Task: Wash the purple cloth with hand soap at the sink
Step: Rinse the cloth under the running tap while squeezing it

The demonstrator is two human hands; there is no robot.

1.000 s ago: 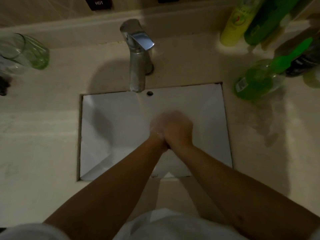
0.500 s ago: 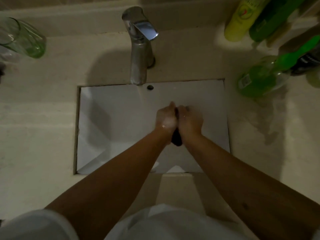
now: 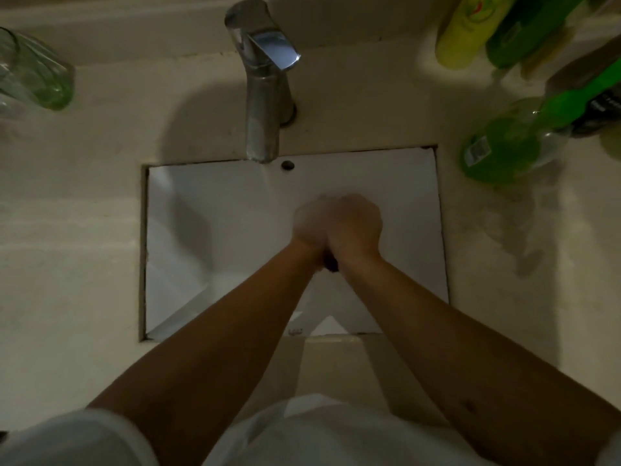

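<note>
Fingers [image 3: 356,205] of both your hands are clenched together over the sink [image 3: 201,230], and the blur there hides how each one lies. Your right hand [image 3: 358,227] overlaps your left hand [image 3: 309,223], the two pressed into one knot. Half a second ago they stood side by side with a dark gap between the palms; now that gap is closed on top. The cloth [image 3: 330,264] shows only as a small dark tip poking out below the wrists, where the heels of your hands meet; the rest is buried in your grip. Earlier more of it hung out, a longer dark strip between the wrists. Its colour cannot be told in this dim light.

Your hands sit right of the basin's middle, in front of the tap [image 3: 265,95] and a little to its right, near the overflow hole [image 3: 288,165] but apart from it. Whether water runs cannot be told.

The view has tipped slightly since the earlier frame, so the tap reaches closer to the top edge. On the table [image 3: 67,264], a green-tinted glass [image 3: 33,72] stands far left. At the right, a round green bottle [image 3: 497,153] lies near the sink's corner, with a yellow bottle [image 3: 467,31] behind it against the wall. None of these has shifted. Your white sleeve [image 3: 67,438] fills the lower left corner.
</note>
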